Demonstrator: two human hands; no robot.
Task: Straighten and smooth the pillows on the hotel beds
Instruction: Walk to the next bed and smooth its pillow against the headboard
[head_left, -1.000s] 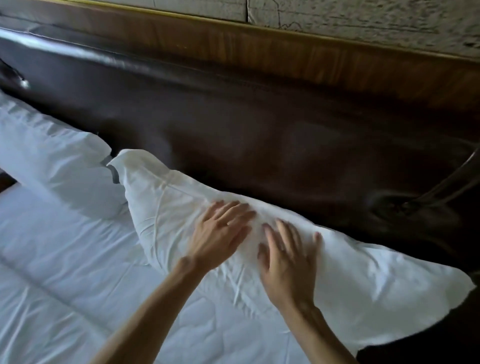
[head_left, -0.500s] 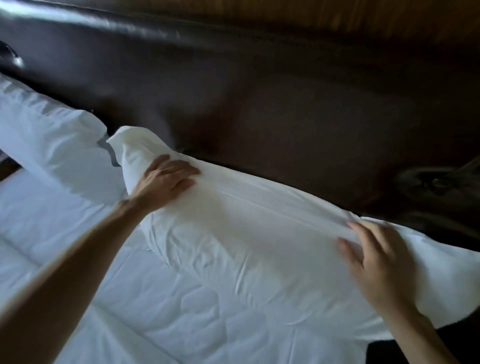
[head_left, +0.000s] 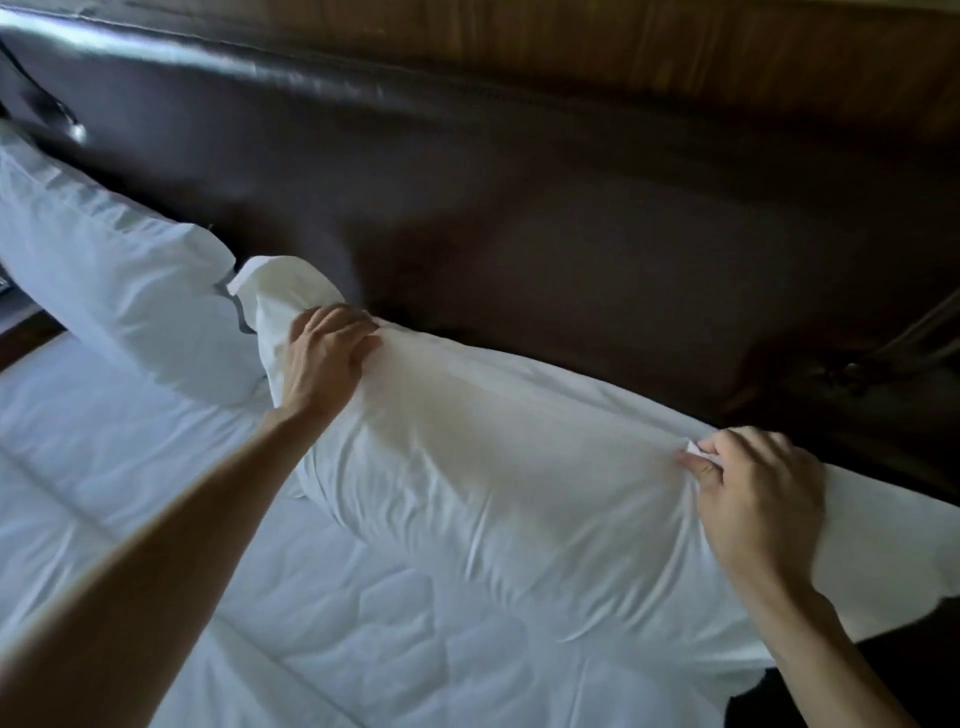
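Note:
A white pillow lies along the dark headboard, running from the middle of the bed to the right edge. My left hand grips the pillowcase near the pillow's left end, fingers curled into the cloth. My right hand pinches a fold of the pillowcase near the right end, close to the headboard. The case is pulled fairly taut between the two hands, with light creases along the near side. A second white pillow leans against the headboard at the left.
The dark padded headboard runs behind both pillows, with a wooden panel above it. A white quilted mattress cover spreads in front. The bed's right edge drops into a dark gap at the bottom right.
My hands have slid apart from the pillow's middle to its two ends. Flat palms have turned into grips on the pillowcase, and the middle of the case looks smoother.

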